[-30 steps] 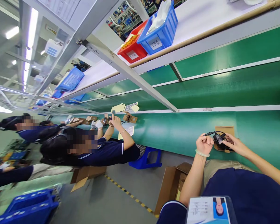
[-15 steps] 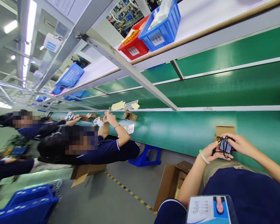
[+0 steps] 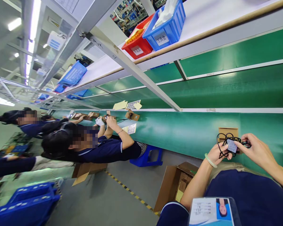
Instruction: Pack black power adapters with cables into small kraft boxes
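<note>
A small black power adapter (image 3: 232,146) with a greyish label face is held between my two hands, low over the green bench. Its black cable (image 3: 219,138) loops loosely around it and sticks out on both sides. My left hand (image 3: 217,154), with a pale bangle at the wrist, grips the adapter's left side and part of the cable. From the right, my right hand (image 3: 258,149) pinches at the adapter's edge, with cable loops in its fingers. Just behind the hands a small cardboard box (image 3: 228,130) lies on the bench, partly covered by the cable.
The green bench (image 3: 179,131) stretches left to a co-worker (image 3: 108,147) handling a cabled item. A large open carton (image 3: 166,188) stands on the floor by my left arm, near a blue stool (image 3: 147,157). Red (image 3: 138,47) and blue (image 3: 166,31) bins sit on the upper shelf.
My right hand has moved right and opened away from the bundle, spreading the cable loops. The adapter's label face is now more exposed.
</note>
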`<state>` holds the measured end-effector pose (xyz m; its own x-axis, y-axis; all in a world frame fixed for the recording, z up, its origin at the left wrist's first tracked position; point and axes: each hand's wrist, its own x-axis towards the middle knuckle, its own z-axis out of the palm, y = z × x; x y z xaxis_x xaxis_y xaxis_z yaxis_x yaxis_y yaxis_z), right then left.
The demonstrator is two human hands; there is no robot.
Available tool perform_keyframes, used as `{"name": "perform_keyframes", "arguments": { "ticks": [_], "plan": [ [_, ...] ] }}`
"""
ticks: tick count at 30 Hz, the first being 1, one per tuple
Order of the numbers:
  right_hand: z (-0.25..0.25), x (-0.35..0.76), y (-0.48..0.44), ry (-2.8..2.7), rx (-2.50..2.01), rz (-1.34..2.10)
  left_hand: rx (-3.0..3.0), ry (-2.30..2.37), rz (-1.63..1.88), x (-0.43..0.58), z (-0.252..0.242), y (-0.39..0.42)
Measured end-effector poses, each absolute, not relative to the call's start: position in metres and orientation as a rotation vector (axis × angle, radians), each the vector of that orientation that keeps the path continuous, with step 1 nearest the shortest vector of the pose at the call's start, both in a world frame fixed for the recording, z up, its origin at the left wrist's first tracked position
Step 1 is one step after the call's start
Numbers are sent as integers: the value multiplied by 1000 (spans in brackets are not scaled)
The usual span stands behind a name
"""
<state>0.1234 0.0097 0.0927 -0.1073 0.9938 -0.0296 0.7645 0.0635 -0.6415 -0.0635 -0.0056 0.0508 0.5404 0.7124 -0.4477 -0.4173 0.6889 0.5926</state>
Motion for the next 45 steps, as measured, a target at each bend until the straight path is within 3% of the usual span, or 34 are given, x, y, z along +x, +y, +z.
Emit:
{"name": "perform_keyframes", "arguments": {
  "ticks": [5,12,30,45],
  "plan": [
    [90,117,0,-1956,-1631,808,378,679,722,-54,51,-9],
    [91,107,-11,-2013,-1464,400,218,730,872,-41,65,-5],
    [90,99,-11,-1991,-1521,319,276,1012,1102,-23,94,-14],
    [77,94,-12,-1823,-1532,607,418,1107,1058,-27,71,-22]
  ]
}}
